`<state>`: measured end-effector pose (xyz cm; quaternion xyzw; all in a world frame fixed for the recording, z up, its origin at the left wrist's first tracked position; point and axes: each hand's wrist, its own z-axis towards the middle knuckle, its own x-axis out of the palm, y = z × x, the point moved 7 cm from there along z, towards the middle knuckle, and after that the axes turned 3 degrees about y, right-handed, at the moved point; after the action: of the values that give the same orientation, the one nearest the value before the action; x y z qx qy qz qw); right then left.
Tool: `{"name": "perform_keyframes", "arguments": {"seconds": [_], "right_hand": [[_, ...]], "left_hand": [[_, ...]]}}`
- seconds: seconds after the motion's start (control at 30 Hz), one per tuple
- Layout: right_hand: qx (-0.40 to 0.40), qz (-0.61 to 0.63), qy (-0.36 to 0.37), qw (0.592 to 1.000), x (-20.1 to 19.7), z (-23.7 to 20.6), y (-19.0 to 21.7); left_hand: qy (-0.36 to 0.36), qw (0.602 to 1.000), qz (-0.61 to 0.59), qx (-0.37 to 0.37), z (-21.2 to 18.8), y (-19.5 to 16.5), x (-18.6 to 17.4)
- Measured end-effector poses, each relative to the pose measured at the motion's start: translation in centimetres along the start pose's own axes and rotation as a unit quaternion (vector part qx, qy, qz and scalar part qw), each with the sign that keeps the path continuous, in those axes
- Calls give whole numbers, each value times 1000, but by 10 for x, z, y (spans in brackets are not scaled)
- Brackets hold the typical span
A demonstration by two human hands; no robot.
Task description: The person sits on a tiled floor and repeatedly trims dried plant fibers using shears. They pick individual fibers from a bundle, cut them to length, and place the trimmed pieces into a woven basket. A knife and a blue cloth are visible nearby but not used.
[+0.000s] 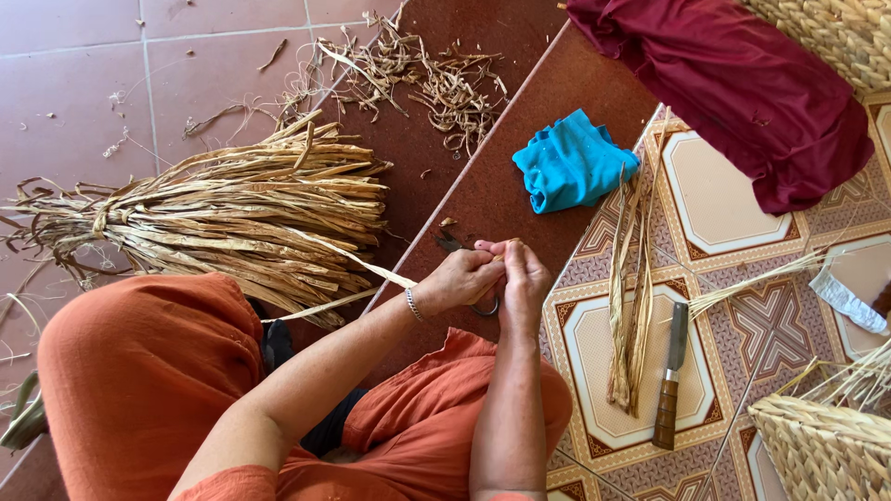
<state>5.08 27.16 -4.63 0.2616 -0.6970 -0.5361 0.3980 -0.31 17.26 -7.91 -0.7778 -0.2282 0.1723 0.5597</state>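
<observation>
Nearest the camera are the person's orange-clad knees (139, 371) and forearms, which lead up to the two hands pressed together over the dark red step (492, 186). The left hand (461, 278) and right hand (524, 278) both have their fingers (492, 249) pinched shut on the end of a dried reed strand (371, 269), and a metal loop, probably a scissors handle (486, 309), hangs under them. The strand runs back from the fingers to the tied reed bundle (223, 213) on the floor at the left. The step in hand looks like trimming or splitting one strand's tip; the next move would call for a firm pinch and a steady pull along the fibre. Further out, on the patterned tiles, lie a plaited reed length (631, 278), a wooden-handled knife (672, 376) just beside it, a blue cloth (571, 162), a maroon cloth (733, 83) and a woven basket (821, 445).
</observation>
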Motion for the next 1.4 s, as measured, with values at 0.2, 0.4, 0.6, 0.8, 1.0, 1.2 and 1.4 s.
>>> {"name": "perform_keyframes", "arguments": {"seconds": [0.2, 0.4, 0.6, 0.8, 1.0, 1.2, 1.4], "right_hand": [[66, 203, -83, 973, -36, 13, -37], [119, 278, -134, 944, -85, 23, -78], [126, 289, -172, 933, -127, 41, -96], [120, 262, -231, 929, -129, 43, -95], [138, 191, -341, 910, -136, 29, -75], [132, 199, -361, 901, -151, 34, -75], [132, 229, -354, 897, -184, 53, -98]], "left_hand": [[-98, 955, 252, 120, 2, -26, 17], [-110, 925, 343, 122, -2, -24, 43], [-73, 927, 359, 76, -10, -17, 52], [-60, 916, 384, 101, -33, -14, 44], [50, 934, 354, -18, -61, 11, 40], [71, 972, 224, 10, -109, 10, 15], [99, 973, 209, -23, -157, -1, -23]]}}
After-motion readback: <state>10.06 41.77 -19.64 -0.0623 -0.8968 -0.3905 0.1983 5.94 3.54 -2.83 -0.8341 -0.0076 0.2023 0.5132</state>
